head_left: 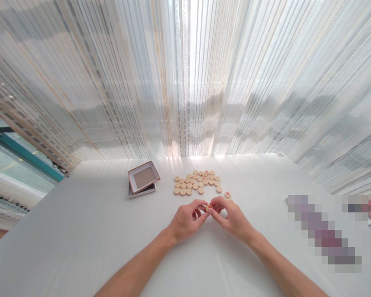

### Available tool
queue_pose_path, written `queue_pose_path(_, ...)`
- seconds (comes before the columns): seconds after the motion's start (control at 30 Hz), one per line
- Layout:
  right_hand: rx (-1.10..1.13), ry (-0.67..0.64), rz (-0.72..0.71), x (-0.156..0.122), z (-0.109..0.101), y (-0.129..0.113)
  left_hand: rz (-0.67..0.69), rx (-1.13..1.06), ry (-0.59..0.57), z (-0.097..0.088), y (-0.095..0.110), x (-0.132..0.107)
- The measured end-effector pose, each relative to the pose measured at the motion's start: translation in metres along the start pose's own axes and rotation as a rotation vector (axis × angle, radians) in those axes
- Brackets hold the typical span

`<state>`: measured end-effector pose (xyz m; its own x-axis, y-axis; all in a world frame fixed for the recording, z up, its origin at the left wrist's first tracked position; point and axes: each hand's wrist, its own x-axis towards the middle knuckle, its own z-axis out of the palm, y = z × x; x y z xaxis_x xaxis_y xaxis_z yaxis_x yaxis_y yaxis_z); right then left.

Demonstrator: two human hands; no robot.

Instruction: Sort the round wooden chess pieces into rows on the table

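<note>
Between the fingertips of my left hand [188, 218] and my right hand [228, 214] is a round xiangqi piece [208, 208] with a red mark. Both hands pinch it just above the white table. Beside my right hand's fingers lies a loose xiangqi piece [228, 194] with a red character, and another, partly hidden by the fingers, sits just below it. Beyond my hands, many pale wooden pieces [193, 181] lie in loose rows. Most show plain tops, while a couple at the back show red characters.
An open cardboard box [144, 177], its two parts stacked askew, stands left of the pieces on the white table [89, 231]. A blurred-out long object [324, 235] lies at the right. Translucent strip curtains [185, 82] hang along the table's far edge.
</note>
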<state>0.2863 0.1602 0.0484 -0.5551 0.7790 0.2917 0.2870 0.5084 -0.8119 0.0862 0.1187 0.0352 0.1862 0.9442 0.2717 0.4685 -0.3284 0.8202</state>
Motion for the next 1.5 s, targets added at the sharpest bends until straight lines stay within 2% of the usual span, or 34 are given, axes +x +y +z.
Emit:
queue_pose_path(0.43, -0.052, 0.005, 0.036, -0.0001, -0.0014, -0.0023, 0.033, -0.016, -0.037, 0.0011, -0.0021, -0.0013)
queue_pose_path(1.1, 0.003, 0.010, -0.012, 0.0008, -0.0013, -0.0054, 0.017, 0.002, 0.002, -0.0002, 0.0023, -0.0004)
queue_pose_path(1.5, -0.041, 0.010, -0.018, -0.0001, -0.0020, -0.0043, 0.013, 0.008, -0.020, -0.0001, 0.0030, -0.0006)
